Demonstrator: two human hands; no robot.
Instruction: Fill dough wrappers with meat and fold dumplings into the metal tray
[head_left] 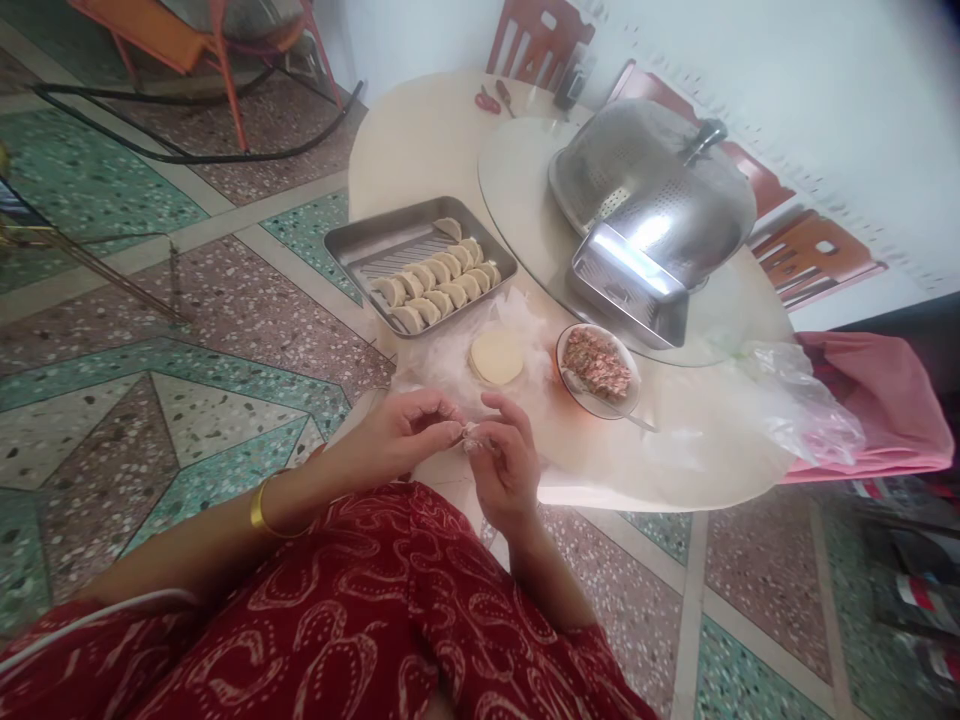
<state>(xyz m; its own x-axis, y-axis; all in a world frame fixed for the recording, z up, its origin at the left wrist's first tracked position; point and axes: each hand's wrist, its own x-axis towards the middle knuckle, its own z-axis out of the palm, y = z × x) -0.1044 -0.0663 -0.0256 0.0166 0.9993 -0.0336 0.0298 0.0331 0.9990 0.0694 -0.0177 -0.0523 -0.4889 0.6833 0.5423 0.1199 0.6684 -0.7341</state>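
Observation:
My left hand (420, 430) and my right hand (506, 455) meet at the table's front edge, thumbs and fingers pinched together. Between their fingertips shows a bit of pale dough, seemingly a dumpling (470, 432), mostly hidden by the fingers. Just beyond the hands, a stack of round dumpling wrappers (496, 357) lies on a floury plastic sheet (442, 362). To its right stands a bowl (628, 405) of minced filling (598, 362), with a utensil handle sticking out over the rim. Folded dumplings (439, 280) sit in rows in a metal tray (352, 243) at the back left.
A large perforated metal colander (637, 160) lies upside down on the glass turntable (517, 170), with another metal tray (630, 290) leaning against it. Red scissors (487, 100) are at the far edge. A clear plastic bag (810, 410) and pink cloth (877, 400) are at the right.

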